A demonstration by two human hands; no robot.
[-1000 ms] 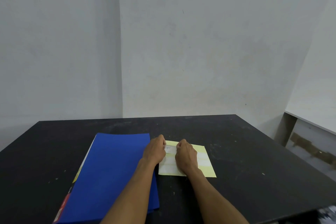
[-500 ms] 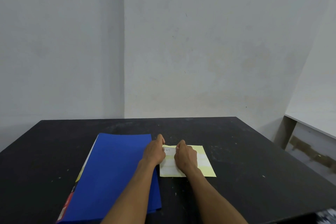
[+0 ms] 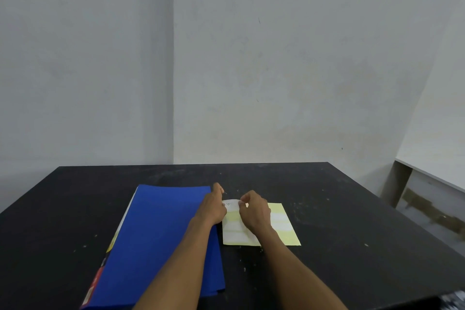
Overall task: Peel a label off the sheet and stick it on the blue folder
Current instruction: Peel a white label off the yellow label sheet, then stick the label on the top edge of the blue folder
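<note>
Bare grey walls met in a corner behind a black desk point(image 3: 327, 209), its top scuffed and speckled with pale marks. The blue folder point(image 3: 161, 234) lay closed on the left half of the desk, running from mid-desk to the near edge, with other coloured papers or covers showing along its left side. Just beside its right edge, near the desk's middle, lay the yellow label sheet point(image 3: 284, 229), flat on the surface. Both forearms reached in from the near edge. The left hand point(image 3: 212, 209) rested at the sheet's far left corner, partly over the folder's right edge, seemingly pinning the backing so it would not lift; whether its fingers also pinched the paper could not be told. The right hand point(image 3: 254, 211) had thumb and fingertips closed on one end of a white label point(image 3: 231, 204), which curved up from the sheet's far edge with some handwriting on it, too small to read. Judgement: peeling was in progress, the label partly free, nothing yet stuck to the folder. The folder's placement close alongside kept the transfer short. Nothing stood between sheet and folder except the left hand itself, which would likely need to shift. Risk: the limp label curling onto itself.
</note>
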